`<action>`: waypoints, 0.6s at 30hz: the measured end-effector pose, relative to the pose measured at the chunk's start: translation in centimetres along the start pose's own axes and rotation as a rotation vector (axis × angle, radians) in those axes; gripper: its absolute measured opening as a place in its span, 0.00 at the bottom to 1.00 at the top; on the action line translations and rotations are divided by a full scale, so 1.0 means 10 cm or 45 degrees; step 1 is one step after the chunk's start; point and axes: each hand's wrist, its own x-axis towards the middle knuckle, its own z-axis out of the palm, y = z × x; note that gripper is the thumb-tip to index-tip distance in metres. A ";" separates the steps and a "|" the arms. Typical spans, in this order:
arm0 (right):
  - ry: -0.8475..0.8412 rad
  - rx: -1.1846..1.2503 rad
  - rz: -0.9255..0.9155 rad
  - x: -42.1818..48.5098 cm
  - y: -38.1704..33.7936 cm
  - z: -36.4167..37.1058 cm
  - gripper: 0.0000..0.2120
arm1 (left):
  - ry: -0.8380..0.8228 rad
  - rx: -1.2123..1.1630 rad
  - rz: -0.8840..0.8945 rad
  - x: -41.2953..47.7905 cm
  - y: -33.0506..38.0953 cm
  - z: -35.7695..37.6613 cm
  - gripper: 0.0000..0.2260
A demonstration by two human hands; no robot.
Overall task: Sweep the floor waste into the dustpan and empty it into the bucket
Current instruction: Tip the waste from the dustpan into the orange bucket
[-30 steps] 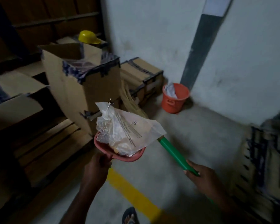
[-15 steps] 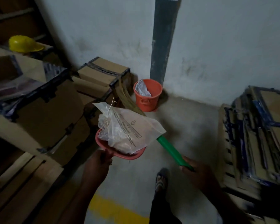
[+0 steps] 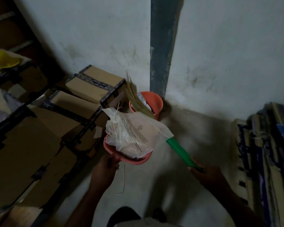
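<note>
The person had stepped closer: the orange bucket (image 3: pixel 156 104) now sat just beyond the dustpan (image 3: pixel 131 160) heaped with plastic waste (image 3: pixel 134 136), ready for tipping. The left hand (image 3: pixel 103 169) curled round its handle, and the right hand (image 3: pixel 206 175) gripped the broom (image 3: pixel 179 151).

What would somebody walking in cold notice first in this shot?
The crumpled clear plastic bag heaped on the pink dustpan at centre, which the left hand grips by its handle. Next, the bright green broom held in the right hand, its straw bristles reaching over the orange bucket at the foot of the wall. Taped cardboard boxes are stacked on the left.
</note>
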 end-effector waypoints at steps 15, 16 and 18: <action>-0.156 -0.130 0.199 2.96 -0.34 -0.31 0.22 | -0.120 0.125 -0.055 3.07 0.74 0.51 0.14; -0.175 -0.164 0.225 3.18 -0.38 -0.34 0.22 | -0.137 0.138 -0.055 3.28 0.78 0.55 0.13; -0.217 -0.235 0.275 3.58 -0.40 -0.41 0.23 | -0.174 0.182 -0.064 3.66 0.87 0.62 0.13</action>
